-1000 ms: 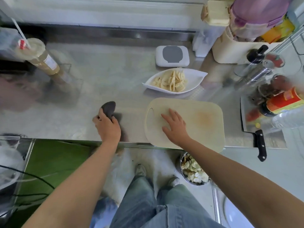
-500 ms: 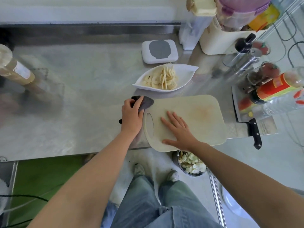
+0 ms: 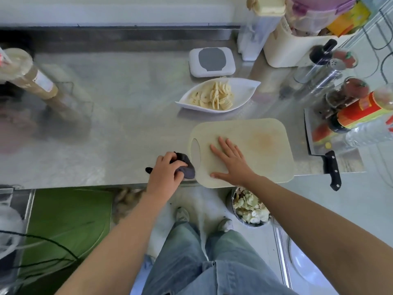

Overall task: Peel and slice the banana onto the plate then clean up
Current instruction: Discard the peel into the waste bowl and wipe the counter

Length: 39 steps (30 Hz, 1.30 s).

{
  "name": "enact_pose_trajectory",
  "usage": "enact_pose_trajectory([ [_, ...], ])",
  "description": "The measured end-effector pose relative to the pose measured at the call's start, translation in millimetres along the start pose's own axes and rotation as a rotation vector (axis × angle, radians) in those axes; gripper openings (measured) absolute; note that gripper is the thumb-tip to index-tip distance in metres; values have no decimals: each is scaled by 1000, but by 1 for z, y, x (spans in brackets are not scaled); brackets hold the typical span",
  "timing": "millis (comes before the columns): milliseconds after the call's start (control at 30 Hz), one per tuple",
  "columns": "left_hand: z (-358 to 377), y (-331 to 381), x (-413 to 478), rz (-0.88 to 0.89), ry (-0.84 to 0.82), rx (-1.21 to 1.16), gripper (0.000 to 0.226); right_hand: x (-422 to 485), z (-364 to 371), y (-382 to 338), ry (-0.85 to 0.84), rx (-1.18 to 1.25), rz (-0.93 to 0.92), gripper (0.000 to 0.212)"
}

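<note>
Bright daylight, glare on the steel counter (image 3: 127, 124), edges warped.

The steel table (image 3: 119, 116) carries a white plate (image 3: 244, 93) of banana slices (image 3: 214, 96), a cutting board (image 3: 255, 145) jutting over the front edge, a dark cloth (image 3: 188, 167) at the board's left, a cleaver (image 3: 328, 162), a wipes box (image 3: 211, 61), and bottles (image 3: 357, 112) at right.
</note>
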<state>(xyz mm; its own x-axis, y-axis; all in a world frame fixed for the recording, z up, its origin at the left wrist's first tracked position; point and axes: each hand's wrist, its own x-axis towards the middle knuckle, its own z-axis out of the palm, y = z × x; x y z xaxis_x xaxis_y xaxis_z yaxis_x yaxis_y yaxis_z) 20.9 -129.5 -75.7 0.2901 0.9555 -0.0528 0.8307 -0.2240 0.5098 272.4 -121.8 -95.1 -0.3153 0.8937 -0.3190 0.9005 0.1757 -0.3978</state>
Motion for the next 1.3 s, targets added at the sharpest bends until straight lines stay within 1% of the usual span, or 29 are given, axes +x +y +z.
enact_pose_trajectory([
  [67,-2,3,-14,36,-36,-38,17,3,-4,-1,-36,51,13,91],
  [133,-8,7,-21,6,-69,-115,16,3,-12,-1,-48,154,11,82],
  [167,-12,9,-22,-43,-26,-151,16,2,-16,-1,-28,209,1,77],
  [233,-18,8,-15,-183,170,-157,20,-3,-23,0,43,250,-29,69],
  [267,-20,7,-10,-253,241,-136,25,-6,-24,0,69,234,-39,66],
  [300,-19,6,-6,-319,251,-106,31,-9,-23,0,79,205,-35,63],
  [367,-10,8,-6,-417,145,-32,38,-15,-19,0,65,147,18,61],
  [400,-4,11,-11,-422,100,-22,37,-18,-16,0,51,129,49,59],
  [433,3,18,-17,-391,77,-46,35,-21,-14,1,38,127,67,57],
  [500,14,33,-33,-277,32,-151,26,-23,-12,4,16,162,54,55],
  [567,19,49,-49,-253,-98,-266,23,-27,-13,5,19,231,30,51],
  [600,18,57,-56,-293,-152,-351,25,-30,-16,5,41,279,29,49],
  [633,18,64,-60,-368,-154,-476,26,-33,-19,5,78,332,32,45],
  [700,15,74,-60,-593,-34,-777,23,-40,-26,3,141,474,52,38],
  [733,14,77,-58,-699,19,-906,20,-44,-30,-2,131,586,69,36],
  [767,11,81,-54,-763,36,-997,19,-49,-36,-8,77,713,80,38],
  [800,8,86,-51,-780,14,-1041,20,-53,-41,-15,-15,839,80,44],
  [867,5,99,-43,-757,-52,-1096,22,-59,-48,-25,-234,997,80,56],
  [900,5,107,-39,-754,-62,-1113,21,-62,-50,-27,-306,1012,73,54],
  [933,6,113,-35,-751,-60,-1115,18,-63,-52,-26,-328,990,74,46],
  [967,7,118,-34,-753,-58,-1101,15,-65,-53,-24,-299,949,85,37],
  [1000,7,121,-34,-742,-77,-1080,12,-66,-55,-22,-235,909,110,28],
  [1033,8,122,-34,-725,-117,-1055,16,-67,-57,-18,-173,874,140,24],
  [1067,8,121,-34,-709,-174,-1024,25,-69,-58,-13,-126,846,163,21],
  [1100,9,122,-33,-682,-235,-979,28,-72,-59,-8,-88,831,173,19],
  [1167,10,126,-31,-666,-270,-876,21,-76,-59,-4,-16,825,140,18],
  [1233,15,133,-21,-676,-150,-744,17,-80,-57,-3,97,777,76,20],
  [1267,15,139,-16,-692,-96,-722,14,-81,-56,-2,176,727,53,21],
  [1300,13,148,-13,-727,-60,-752,11,-82,-57,-1,260,680,34,23],
])
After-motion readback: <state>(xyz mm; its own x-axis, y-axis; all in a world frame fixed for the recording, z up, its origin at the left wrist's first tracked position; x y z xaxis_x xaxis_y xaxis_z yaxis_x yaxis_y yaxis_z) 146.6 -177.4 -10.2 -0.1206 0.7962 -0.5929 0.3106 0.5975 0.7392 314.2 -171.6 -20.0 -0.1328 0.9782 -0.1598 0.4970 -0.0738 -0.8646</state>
